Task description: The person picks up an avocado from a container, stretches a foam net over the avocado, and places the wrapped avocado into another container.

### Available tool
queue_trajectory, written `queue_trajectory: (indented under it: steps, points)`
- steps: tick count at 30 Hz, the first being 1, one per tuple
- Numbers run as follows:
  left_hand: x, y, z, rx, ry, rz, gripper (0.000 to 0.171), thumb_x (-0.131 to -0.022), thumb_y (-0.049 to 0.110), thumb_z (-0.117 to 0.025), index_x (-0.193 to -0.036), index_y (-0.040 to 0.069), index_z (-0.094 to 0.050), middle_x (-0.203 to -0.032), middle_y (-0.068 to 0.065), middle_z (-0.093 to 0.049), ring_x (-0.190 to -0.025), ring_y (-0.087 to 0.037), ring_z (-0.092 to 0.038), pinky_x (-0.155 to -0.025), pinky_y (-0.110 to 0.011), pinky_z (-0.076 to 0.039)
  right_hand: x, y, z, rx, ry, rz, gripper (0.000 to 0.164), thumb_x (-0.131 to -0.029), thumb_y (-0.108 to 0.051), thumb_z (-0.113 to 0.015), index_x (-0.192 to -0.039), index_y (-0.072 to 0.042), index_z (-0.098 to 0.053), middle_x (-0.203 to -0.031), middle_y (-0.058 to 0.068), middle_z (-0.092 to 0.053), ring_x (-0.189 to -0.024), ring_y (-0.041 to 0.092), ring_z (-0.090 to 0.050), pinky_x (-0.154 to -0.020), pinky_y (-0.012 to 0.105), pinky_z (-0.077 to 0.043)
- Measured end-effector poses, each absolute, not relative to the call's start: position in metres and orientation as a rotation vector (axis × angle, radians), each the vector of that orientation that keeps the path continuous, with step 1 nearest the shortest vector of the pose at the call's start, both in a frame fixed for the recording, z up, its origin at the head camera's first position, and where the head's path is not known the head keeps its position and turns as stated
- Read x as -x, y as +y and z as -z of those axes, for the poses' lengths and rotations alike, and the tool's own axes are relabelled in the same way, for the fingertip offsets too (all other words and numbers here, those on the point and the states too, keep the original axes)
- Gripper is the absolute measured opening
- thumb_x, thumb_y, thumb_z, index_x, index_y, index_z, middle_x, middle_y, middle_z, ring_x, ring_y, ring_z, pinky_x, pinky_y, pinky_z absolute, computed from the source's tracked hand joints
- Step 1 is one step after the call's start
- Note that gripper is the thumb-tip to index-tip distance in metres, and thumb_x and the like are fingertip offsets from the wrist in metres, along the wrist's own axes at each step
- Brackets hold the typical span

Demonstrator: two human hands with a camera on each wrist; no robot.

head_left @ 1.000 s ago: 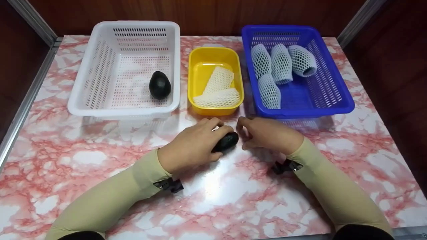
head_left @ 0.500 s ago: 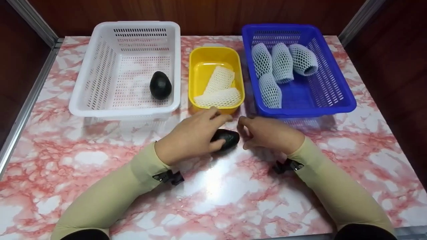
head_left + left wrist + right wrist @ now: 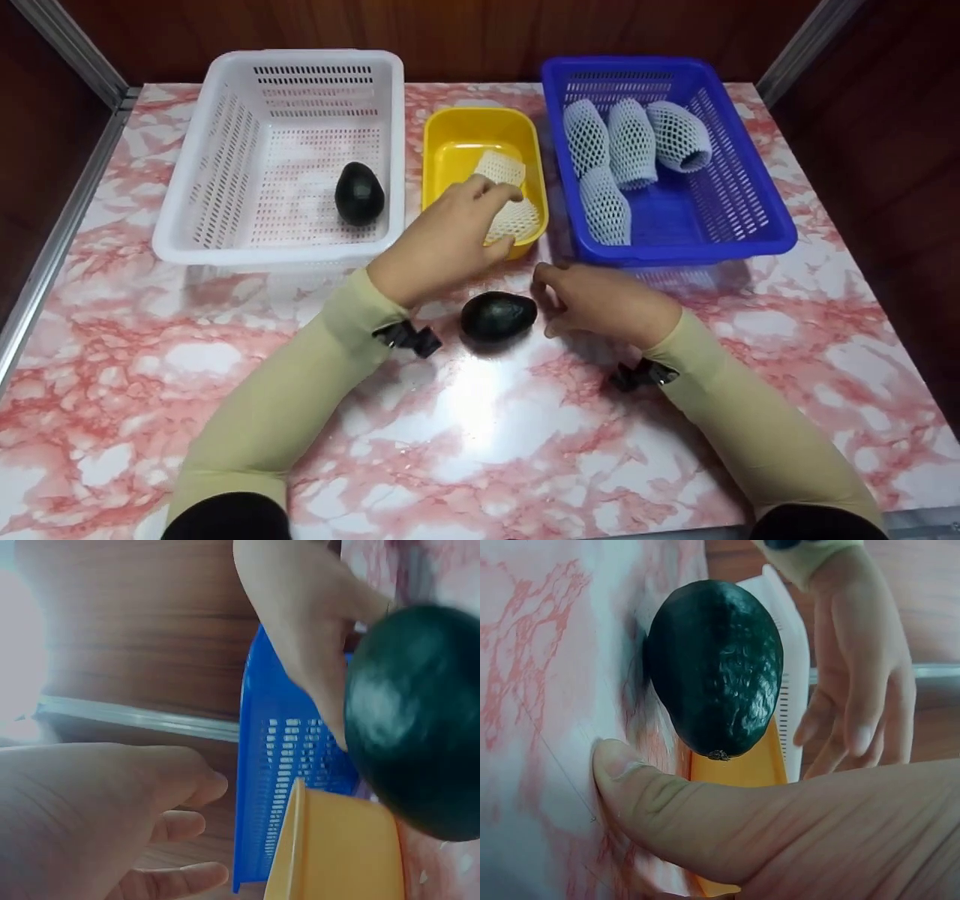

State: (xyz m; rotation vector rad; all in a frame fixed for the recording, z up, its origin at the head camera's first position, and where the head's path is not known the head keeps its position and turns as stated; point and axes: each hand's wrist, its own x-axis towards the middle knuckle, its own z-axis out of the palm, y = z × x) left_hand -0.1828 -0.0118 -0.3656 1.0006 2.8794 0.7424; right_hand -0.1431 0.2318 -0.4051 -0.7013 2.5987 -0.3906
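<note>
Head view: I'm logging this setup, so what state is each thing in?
White basket: upright, open-topped
Avocado inside it: bare
Yellow box: upright, open-topped
Its foam nets: flattened, partly hidden
Blue basket: upright, open-topped
Its four foam nets: bulging
Front avocado: bare, lying sideways
Left hand: empty, over the yellow box
Right hand: loosely bent, beside the front avocado

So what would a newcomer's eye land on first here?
Likely the dark fruit lying on the red-marbled table, just left of the right hand. Next, the left hand over the yellow tub with white foam nets. Then the blue basket beyond the right hand, with four netted bundles inside.
</note>
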Motion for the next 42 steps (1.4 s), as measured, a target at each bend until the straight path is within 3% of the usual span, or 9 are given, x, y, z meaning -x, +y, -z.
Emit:
queue_trajectory:
  steps: [6,13,23,28,42]
  points:
    - [0.204,-0.001,0.371,-0.88,2.895,-0.651,0.054,-0.107,0.03,-0.064,-0.158,0.014,-0.053,-0.142,-0.018,-0.061,-0.123,-0.041,-0.062,-0.113,-0.05,-0.053,0.143,0.232,0.406,0.701,2.606,0.369,0.038,-0.094,-0.028,-0.088,-0.121,-0.019,-0.063,-0.091,0.001,-0.073,-0.079,0.018,-0.069,-0.076,0.038,-0.06]
    - [0.221,0.0,0.38,-0.729,2.845,-0.564,0.062,-0.102,0.034,-0.068,-0.158,0.013,-0.052,-0.141,-0.021,-0.063,-0.118,-0.042,-0.064,-0.107,-0.054,-0.055,0.143,0.233,0.406,0.667,2.587,0.396,0.036,-0.096,-0.027,-0.086,-0.123,-0.021,-0.062,-0.092,0.001,-0.072,-0.078,0.017,-0.069,-0.076,0.038,-0.061]
    - [0.223,-0.004,0.379,-0.75,2.819,-0.456,0.04,-0.104,0.013,-0.065,-0.144,0.01,-0.064,-0.13,-0.018,-0.075,-0.119,-0.038,-0.072,-0.104,-0.053,-0.059,0.142,0.234,0.406,0.696,2.611,0.405,0.036,-0.094,-0.028,-0.087,-0.12,-0.02,-0.063,-0.086,0.0,-0.07,-0.072,0.015,-0.065,-0.068,0.033,-0.056]
    - [0.221,-0.003,0.38,-0.764,2.84,-0.429,0.038,-0.101,0.003,-0.062,-0.138,0.01,-0.069,-0.124,-0.015,-0.078,-0.113,-0.037,-0.074,-0.1,-0.052,-0.061,0.142,0.233,0.407,0.692,2.616,0.389,0.036,-0.094,-0.03,-0.087,-0.121,-0.021,-0.064,-0.084,-0.001,-0.07,-0.07,0.014,-0.064,-0.067,0.032,-0.055]
    - [0.218,0.004,0.38,-0.795,2.93,-0.432,0.031,-0.104,0.0,-0.054,-0.13,0.011,-0.069,-0.115,-0.016,-0.075,-0.103,-0.037,-0.074,-0.091,-0.052,-0.062,0.143,0.232,0.409,0.703,2.62,0.399,0.037,-0.094,-0.029,-0.088,-0.12,-0.02,-0.064,-0.084,-0.002,-0.068,-0.073,0.014,-0.064,-0.069,0.032,-0.054]
